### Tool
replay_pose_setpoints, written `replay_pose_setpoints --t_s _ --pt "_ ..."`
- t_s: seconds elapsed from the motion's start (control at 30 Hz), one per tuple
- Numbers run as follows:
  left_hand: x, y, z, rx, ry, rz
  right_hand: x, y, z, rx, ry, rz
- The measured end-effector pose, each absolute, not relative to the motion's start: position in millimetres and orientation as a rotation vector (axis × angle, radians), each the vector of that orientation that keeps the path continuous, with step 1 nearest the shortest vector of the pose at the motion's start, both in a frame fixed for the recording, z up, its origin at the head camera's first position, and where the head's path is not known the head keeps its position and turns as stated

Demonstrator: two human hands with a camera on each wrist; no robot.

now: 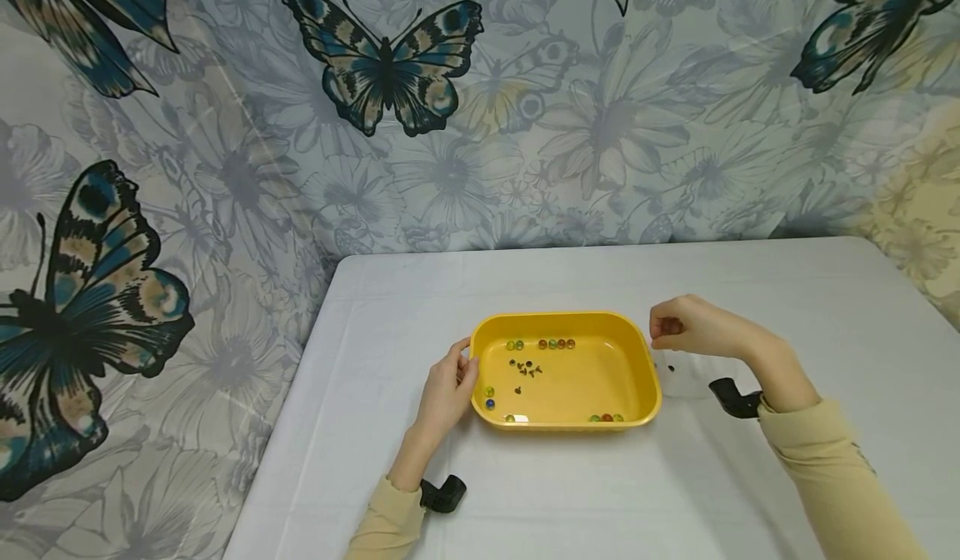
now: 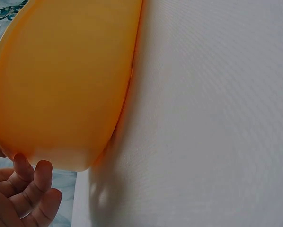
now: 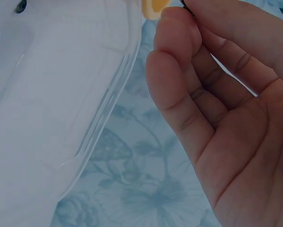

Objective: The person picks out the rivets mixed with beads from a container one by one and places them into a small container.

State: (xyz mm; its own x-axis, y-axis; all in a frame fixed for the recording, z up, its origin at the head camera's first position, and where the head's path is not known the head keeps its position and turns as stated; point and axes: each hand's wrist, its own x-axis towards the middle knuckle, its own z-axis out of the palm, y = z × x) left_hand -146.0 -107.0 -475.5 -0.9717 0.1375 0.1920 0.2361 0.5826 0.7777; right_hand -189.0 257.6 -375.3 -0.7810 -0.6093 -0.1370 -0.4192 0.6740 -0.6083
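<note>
A yellow tray (image 1: 566, 377) holds several glass marbles (image 1: 557, 344) in green, amber and blue, and a cluster of tiny dark pieces (image 1: 525, 369), too small to identify. My left hand (image 1: 444, 393) grips the tray's left end, thumb at the rim. In the left wrist view, the loosely bent fingers (image 2: 32, 189) lie against or near the tray's outer wall. To the right of the tray, my right hand (image 1: 697, 327) hovers above the table. Its thumb and fingertips pinch a small dark piece (image 3: 186, 7), mostly hidden by the fingers.
A clear plastic container (image 3: 99, 118) stands right of the tray, with a few small dark pieces (image 3: 21, 6) inside. Both rest on a table with a white cloth (image 1: 390, 310). Butterfly-patterned fabric (image 1: 450, 177) hangs behind and at the left.
</note>
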Motion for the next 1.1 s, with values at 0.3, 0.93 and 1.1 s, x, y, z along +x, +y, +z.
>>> replay_pose_setpoints --t_s 0.3,0.93,1.1 --pt "-145.1 -107.2 -474.4 -0.321 -2.695 -1.352 -184.6 267.2 -375.1 -0.789 2.586 -0.823" --pt "-145.3 -107.5 -474.9 -0.307 -2.701 -1.345 -177.2 283.3 -380.8 -0.757 2.583 -0.861" --pt "-145.2 -107.0 -474.2 -0.311 -2.703 -1.34 -177.1 285.9 -382.5 -0.751 2.585 -0.866"
